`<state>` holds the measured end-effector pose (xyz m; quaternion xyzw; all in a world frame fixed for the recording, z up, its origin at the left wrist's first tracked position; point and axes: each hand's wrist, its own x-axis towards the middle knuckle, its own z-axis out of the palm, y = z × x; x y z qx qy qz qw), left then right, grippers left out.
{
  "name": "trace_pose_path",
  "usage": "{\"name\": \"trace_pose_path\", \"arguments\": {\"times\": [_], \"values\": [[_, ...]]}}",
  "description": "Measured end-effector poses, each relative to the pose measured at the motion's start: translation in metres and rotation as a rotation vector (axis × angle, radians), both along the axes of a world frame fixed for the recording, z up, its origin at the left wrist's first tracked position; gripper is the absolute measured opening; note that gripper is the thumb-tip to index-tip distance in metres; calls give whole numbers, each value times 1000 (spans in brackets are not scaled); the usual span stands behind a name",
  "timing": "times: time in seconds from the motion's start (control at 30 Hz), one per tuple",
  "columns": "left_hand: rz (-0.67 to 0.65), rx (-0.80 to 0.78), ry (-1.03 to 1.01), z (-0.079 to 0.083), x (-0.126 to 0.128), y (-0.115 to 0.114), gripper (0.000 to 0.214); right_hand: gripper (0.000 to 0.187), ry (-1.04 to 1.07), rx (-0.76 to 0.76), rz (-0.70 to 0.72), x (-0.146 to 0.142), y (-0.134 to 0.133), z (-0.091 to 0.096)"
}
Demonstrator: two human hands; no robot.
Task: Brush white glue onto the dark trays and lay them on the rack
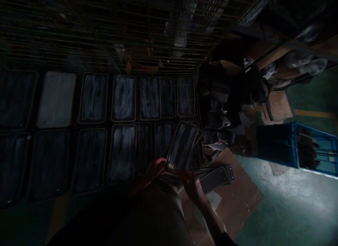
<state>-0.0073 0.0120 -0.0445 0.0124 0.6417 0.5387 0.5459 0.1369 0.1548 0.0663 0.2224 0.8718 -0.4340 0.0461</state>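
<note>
Way off to the left of our hands, two rows of coated panels (92, 98) lie flat side by side, long sides pointing away from us. One pale panel (56, 99) sits among the dark ones, and a wire rack (105, 31) stands beyond the far row, too dark to tell what's on it. Closer in, our left hand (155, 168) pinches the near left corner of the held panel (182, 145), and our right hand (192, 184) grips under its near short edge, so both are closed on it. It sits between and just ahead of the hands, streaky white face up. Its long axis runs away from us, leaning a bit right, overlapping the near row's right end. Just right of the right hand is a stack of dark panels (216, 177) on cardboard (237, 200). A blue crate (317, 151) stands well apart, further right.
</note>
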Motion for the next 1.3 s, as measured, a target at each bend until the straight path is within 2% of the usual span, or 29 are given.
{"name": "trace_pose_path", "arguments": {"times": [0.1,0.2,0.27,0.37,0.53,0.67,0.77,0.9,1.0,1.07,1.17,1.23,1.3], "values": [[-20,20,22,-3,0,-1,32,23,-36,-110,-86,5,4,-3],[-22,23,40,-4,1,-1,32,25,-42,-132,-121,-11,33,-3],[-7,17,31,-4,1,0,31,28,21,-50,-144,-29,59,-1],[14,26,10,-6,2,1,30,29,169,157,-183,-58,94,3],[57,62,18,-10,5,2,32,26,282,445,-155,-96,121,8],[59,48,27,-11,6,1,31,29,189,556,6,-103,119,3],[66,52,48,-10,6,0,30,32,91,562,101,-82,100,-3],[74,41,31,-6,5,-2,32,30,31,436,193,-30,54,3],[64,38,-4,-1,3,-2,32,24,-33,241,130,-5,30,18],[66,46,-18,1,1,-2,32,22,-26,161,12,-6,32,26],[62,61,-12,2,0,-2,30,23,114,247,-156,-30,59,28],[53,72,13,2,0,-1,29,25,190,363,-180,-48,79,22],[50,67,20,2,0,-1,29,26,186,450,-130,-55,88,14]]}}
